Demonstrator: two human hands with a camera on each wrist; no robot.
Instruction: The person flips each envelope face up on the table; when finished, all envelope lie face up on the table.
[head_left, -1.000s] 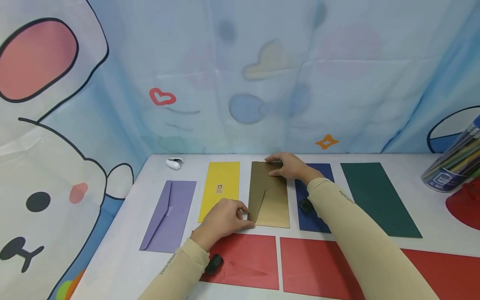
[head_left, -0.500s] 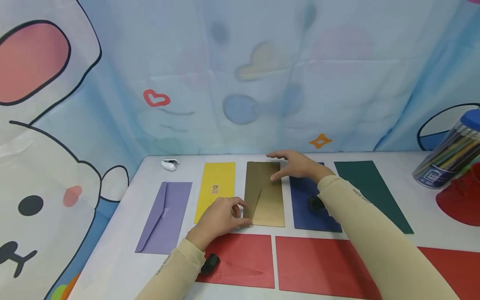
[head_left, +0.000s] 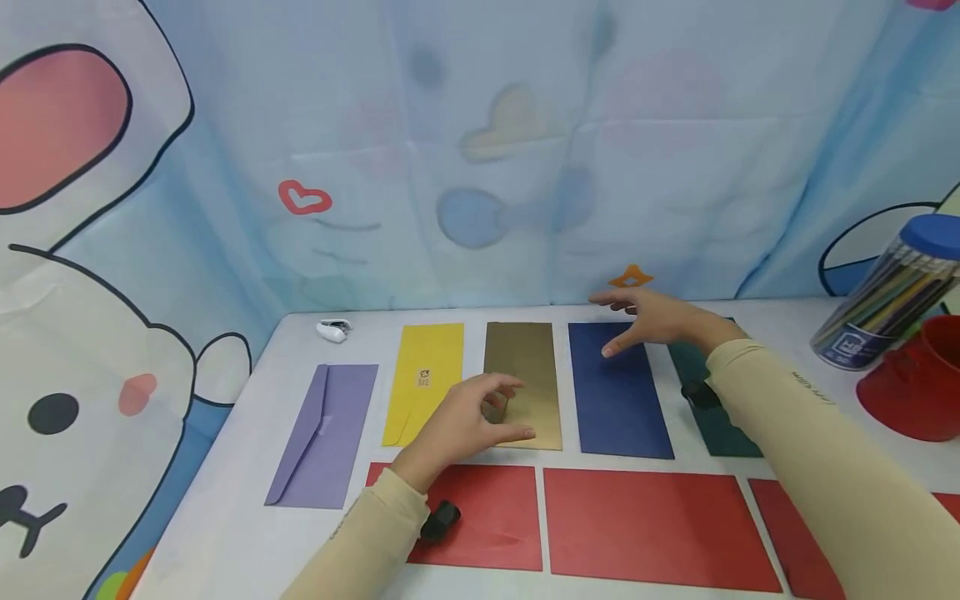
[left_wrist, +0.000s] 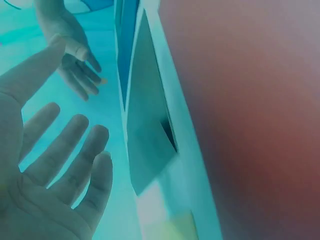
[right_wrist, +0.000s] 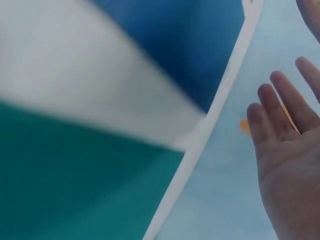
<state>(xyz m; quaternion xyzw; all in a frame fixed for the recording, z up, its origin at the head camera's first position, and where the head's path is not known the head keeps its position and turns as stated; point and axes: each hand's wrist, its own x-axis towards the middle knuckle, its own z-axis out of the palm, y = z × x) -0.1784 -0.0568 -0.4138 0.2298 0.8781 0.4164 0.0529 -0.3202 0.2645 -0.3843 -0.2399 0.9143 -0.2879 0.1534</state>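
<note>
My left hand (head_left: 461,425) hovers over the lower left of the gold envelope (head_left: 534,358), thumb and fingers spread apart with nothing between them. Part of that envelope is hidden behind the hand. Over the top of the dark blue envelope (head_left: 618,400) is my right hand (head_left: 663,321), its fingers extended and holding nothing. Both palms, the left hand (left_wrist: 55,175) in the left wrist view and the right hand (right_wrist: 290,160) in the right wrist view, are bare. To the left lie a yellow envelope (head_left: 423,350) and a purple envelope (head_left: 341,433).
A green envelope (head_left: 723,417) lies partly under the right forearm. Red envelopes (head_left: 652,525) form a row along the front. At the right stand a clear tub of pencils (head_left: 885,300) and a red pitcher-like vessel (head_left: 918,383). A small white stapler-like item (head_left: 333,331) sits at the back left.
The right hand has left the gold envelope's top and moved right over the blue one. My left hand has lifted from the gold envelope's lower left edge and shifted slightly right.
</note>
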